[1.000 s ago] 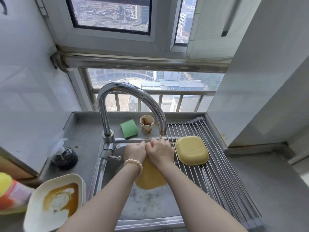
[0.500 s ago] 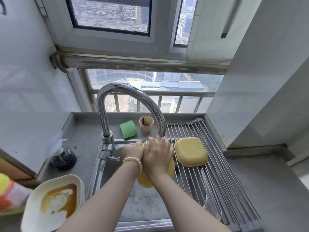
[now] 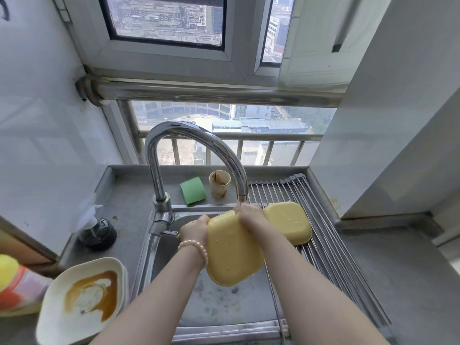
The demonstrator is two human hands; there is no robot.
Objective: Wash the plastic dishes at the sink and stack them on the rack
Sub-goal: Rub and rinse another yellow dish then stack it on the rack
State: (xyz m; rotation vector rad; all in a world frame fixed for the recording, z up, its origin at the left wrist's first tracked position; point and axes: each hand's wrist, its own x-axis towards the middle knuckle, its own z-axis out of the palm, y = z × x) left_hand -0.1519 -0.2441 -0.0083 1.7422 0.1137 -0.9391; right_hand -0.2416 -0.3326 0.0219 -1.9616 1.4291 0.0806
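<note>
Change: a moment ago the yellow dish point(image 3: 234, 250) sat low behind both hands; now it is tipped up, its back facing us.
Left hand point(image 3: 195, 230): grasps the dish's left edge.
Right hand point(image 3: 251, 216): grasps its top edge, under the tap point(image 3: 199, 145).
Where: over the sink point(image 3: 224, 307), water running.
Rack point(image 3: 331, 250): one yellow dish point(image 3: 288, 221) lies face down at its back end.
Meaning: probably rinsing the back; then the rack.
Waiting: a dirty white dish point(image 3: 82, 300) at the worktop's front left corner.

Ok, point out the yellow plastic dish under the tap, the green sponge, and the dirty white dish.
Yellow plastic dish point(image 3: 234, 250): head view, its upturned underside.
Green sponge point(image 3: 193, 190): head view, middle of its top face.
Dirty white dish point(image 3: 62, 319): head view, bare inner floor.
</note>
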